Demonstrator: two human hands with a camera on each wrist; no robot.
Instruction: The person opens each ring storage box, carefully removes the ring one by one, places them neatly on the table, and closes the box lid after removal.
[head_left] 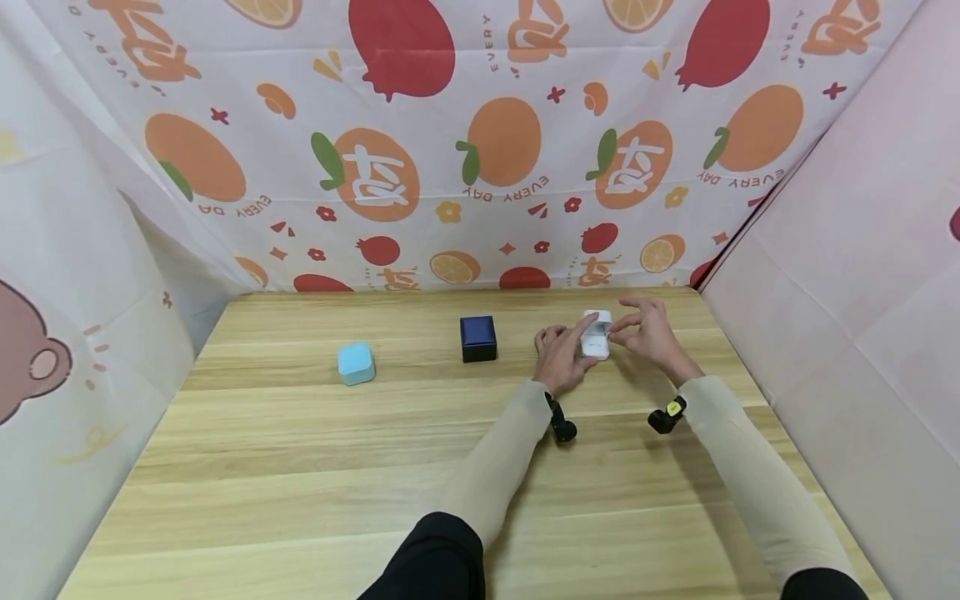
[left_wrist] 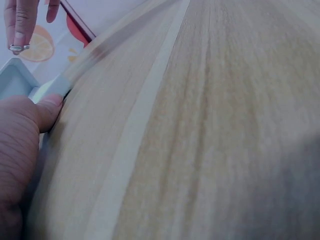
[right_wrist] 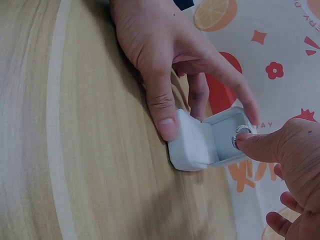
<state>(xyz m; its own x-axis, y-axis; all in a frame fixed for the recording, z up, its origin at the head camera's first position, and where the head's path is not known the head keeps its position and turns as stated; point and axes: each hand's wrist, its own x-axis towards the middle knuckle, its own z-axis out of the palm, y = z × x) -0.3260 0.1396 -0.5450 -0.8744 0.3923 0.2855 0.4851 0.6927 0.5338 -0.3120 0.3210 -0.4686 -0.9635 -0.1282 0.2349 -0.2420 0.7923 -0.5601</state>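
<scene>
A small white ring box point(head_left: 596, 348) stands with its lid up on the right part of the table. My left hand point(head_left: 559, 360) holds it from the left, the thumb on the box's near side and a finger at the raised lid in the right wrist view. Between the thumb and a finger of my right hand point(head_left: 651, 335), a sparkly silver ring point(right_wrist: 243, 129) is pinched. The right wrist view has the ring in front of the open lid. Whether it touches the box, I cannot tell.
On the wooden table point(head_left: 315, 467), a dark blue box point(head_left: 478, 338) with its lid down sits left of my left hand. Farther left is a light blue box point(head_left: 356, 363). A fruit-patterned curtain point(head_left: 450, 183) hangs along the back edge, with pale cloth at both sides.
</scene>
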